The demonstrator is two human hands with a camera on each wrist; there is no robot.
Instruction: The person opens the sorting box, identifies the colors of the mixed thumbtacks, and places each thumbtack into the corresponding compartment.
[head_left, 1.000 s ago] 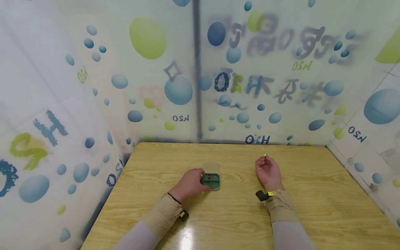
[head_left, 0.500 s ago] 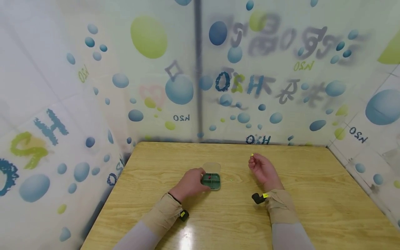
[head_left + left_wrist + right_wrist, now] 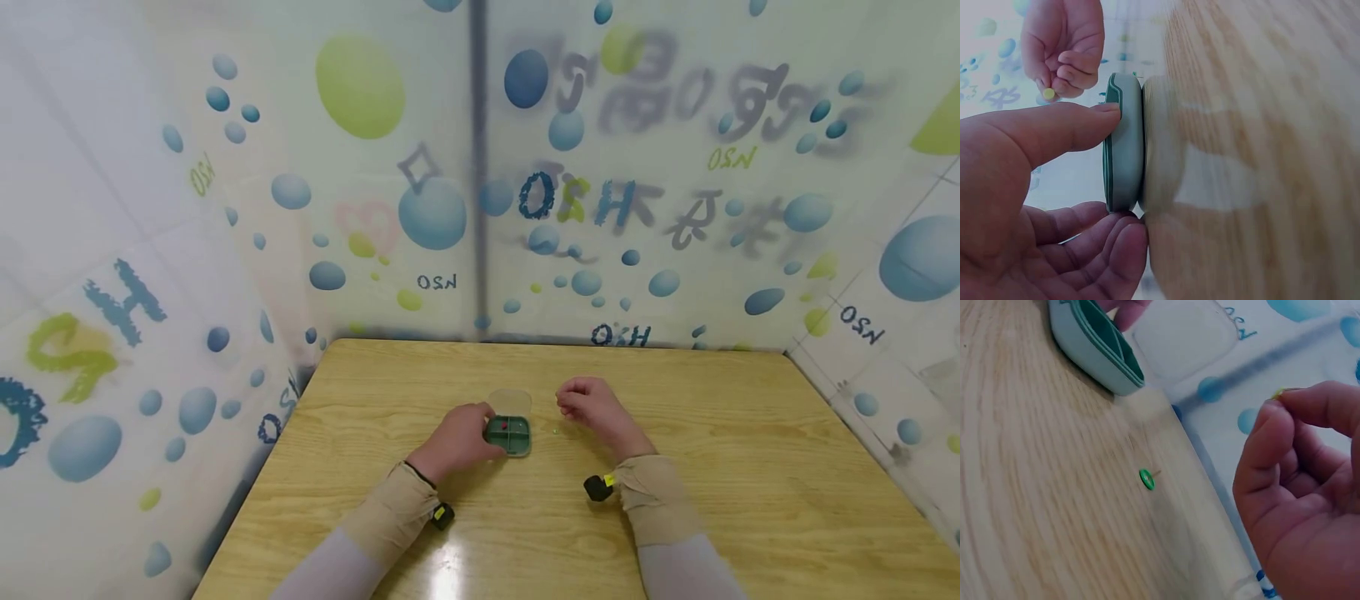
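Note:
A small green compartment box (image 3: pixel 517 445) sits on the table with its clear lid (image 3: pixel 512 401) swung back. My left hand (image 3: pixel 456 437) grips its left side, thumb on the near edge and fingers at the far one. One small red piece (image 3: pixel 504 426) lies in a far compartment. To the right of the box, my right hand (image 3: pixel 594 407) pinches a yellow thumbtack (image 3: pixel 1049 94) between thumb and index finger, its round head showing in the left wrist view. Between box and right hand, a green thumbtack (image 3: pixel 1147 479) lies on the wood, its pin sticking out sideways.
The wooden table (image 3: pixel 750 467) reaches back to a curtain (image 3: pixel 660 167) printed with blue and green drops. More of this printed sheeting hangs at the left and right. A small black camera is strapped at each wrist.
My right hand has come left toward the box, carrying the yellow thumbtack, and has turned palm-inward. The left hand and box have stayed in place.

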